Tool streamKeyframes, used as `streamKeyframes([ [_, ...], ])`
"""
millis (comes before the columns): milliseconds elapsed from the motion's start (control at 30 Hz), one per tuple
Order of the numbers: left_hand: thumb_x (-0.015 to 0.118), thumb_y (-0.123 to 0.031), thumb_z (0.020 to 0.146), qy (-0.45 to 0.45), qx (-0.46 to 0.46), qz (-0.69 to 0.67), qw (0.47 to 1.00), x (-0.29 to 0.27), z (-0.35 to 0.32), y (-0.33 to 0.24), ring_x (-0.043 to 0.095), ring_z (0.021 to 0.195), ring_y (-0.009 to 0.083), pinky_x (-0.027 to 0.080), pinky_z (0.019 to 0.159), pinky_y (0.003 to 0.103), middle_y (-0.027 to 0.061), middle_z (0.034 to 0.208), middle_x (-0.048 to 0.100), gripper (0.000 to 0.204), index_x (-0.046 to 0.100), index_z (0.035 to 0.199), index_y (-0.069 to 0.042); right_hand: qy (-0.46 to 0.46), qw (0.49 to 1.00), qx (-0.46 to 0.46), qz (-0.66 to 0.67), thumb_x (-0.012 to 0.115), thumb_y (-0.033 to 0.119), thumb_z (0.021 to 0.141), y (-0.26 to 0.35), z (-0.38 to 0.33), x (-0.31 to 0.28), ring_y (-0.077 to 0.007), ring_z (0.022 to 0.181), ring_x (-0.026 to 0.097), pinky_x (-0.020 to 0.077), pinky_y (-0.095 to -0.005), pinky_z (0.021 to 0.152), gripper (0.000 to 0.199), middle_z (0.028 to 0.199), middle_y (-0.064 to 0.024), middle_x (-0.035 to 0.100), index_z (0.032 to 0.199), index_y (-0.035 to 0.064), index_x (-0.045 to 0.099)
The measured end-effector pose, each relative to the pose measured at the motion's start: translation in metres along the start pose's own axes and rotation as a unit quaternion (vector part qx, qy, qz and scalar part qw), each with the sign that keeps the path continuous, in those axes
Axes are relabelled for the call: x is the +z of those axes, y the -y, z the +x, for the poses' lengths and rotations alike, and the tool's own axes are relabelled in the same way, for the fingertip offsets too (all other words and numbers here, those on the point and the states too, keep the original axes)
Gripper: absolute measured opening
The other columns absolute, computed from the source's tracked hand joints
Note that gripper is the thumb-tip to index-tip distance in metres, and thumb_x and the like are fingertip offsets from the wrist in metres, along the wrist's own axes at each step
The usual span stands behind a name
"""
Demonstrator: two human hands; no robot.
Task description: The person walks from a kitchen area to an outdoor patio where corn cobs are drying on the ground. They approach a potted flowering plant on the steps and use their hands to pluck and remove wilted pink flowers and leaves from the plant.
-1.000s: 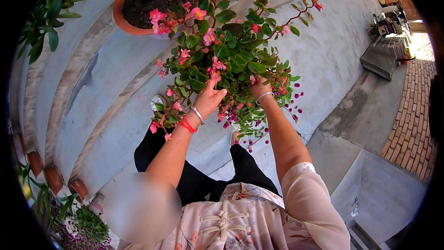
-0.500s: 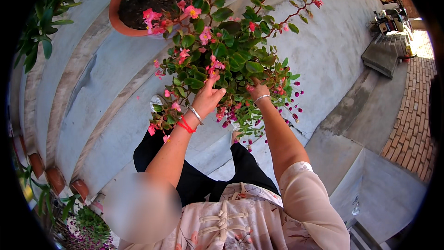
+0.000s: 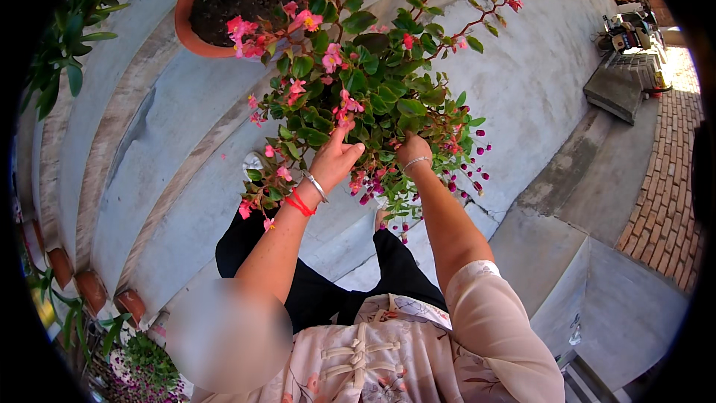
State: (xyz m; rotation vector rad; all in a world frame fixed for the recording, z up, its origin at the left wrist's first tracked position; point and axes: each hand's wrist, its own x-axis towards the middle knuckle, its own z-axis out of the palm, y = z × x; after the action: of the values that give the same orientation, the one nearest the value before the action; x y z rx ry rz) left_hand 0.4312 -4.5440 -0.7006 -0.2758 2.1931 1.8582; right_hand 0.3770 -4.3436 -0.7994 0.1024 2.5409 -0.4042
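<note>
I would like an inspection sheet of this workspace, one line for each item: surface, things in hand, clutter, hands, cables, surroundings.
Surface: grey concrete steps, curved by the lens, in sunlight.
Things in hand: flowering plant with pink blossoms and green leaves, held up in front of the person; its pot is hidden by the foliage.
Clutter: terracotta pot of dark soil on an upper step; small pots along the lower left.
Hands: left hand reaches into the foliage, fingers among the stems; right hand is sunk in the leaves, grip hidden. Both wrists wear bangles.
Cables: nothing seen.
Surroundings: brick paving at right, a concrete slab and some equipment beyond it, too small to tell.
</note>
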Motion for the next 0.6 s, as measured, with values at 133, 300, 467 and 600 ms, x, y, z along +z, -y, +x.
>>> streamKeyframes([
  [133,0.052,-0.023,0.081,0.003,-0.006,0.002,1.000,0.000,0.001,0.000,0.056,0.059,0.0157,0.044,0.059,0.028,0.0091,0.070,0.061,0.049,0.033,0.122,-0.005,-0.021,0.997,0.009,0.068,0.051,0.026,0.077,0.006,-0.011,-0.008,-0.0335,0.086,0.056,0.0451,-0.0405,0.072,0.032,0.090,-0.0183,0.059,0.104,0.0093,0.053],
  [300,0.053,-0.024,0.080,-0.021,0.026,-0.004,0.999,0.002,0.000,0.004,0.056,0.058,0.0158,0.044,0.058,0.028,0.0101,0.073,0.061,0.051,0.033,0.123,-0.005,-0.046,0.994,0.041,0.092,0.058,0.023,0.072,0.003,-0.015,-0.005,-0.0322,0.078,0.058,0.0456,-0.0388,0.068,0.032,0.082,-0.0188,0.060,0.097,0.0039,0.057],
  [467,0.053,-0.025,0.080,0.001,0.002,-0.001,1.000,0.005,0.002,0.002,0.056,0.060,0.0168,0.044,0.059,0.029,0.0105,0.075,0.061,0.051,0.032,0.124,-0.006,-0.128,0.961,0.100,0.225,0.050,0.029,0.075,-0.052,0.015,0.025,-0.0331,0.076,0.057,0.0454,-0.0400,0.067,0.030,0.085,-0.0161,0.060,0.093,0.0061,0.056],
  [600,0.053,-0.025,0.080,-0.006,-0.008,0.002,1.000,0.001,-0.001,0.005,0.056,0.060,0.0177,0.044,0.060,0.030,0.0101,0.073,0.061,0.052,0.032,0.124,-0.007,-0.227,0.899,0.093,0.363,0.048,0.021,0.077,-0.065,0.026,0.027,-0.0278,0.070,0.058,0.0463,-0.0342,0.062,0.018,0.077,-0.0142,0.059,0.084,0.0051,0.053],
])
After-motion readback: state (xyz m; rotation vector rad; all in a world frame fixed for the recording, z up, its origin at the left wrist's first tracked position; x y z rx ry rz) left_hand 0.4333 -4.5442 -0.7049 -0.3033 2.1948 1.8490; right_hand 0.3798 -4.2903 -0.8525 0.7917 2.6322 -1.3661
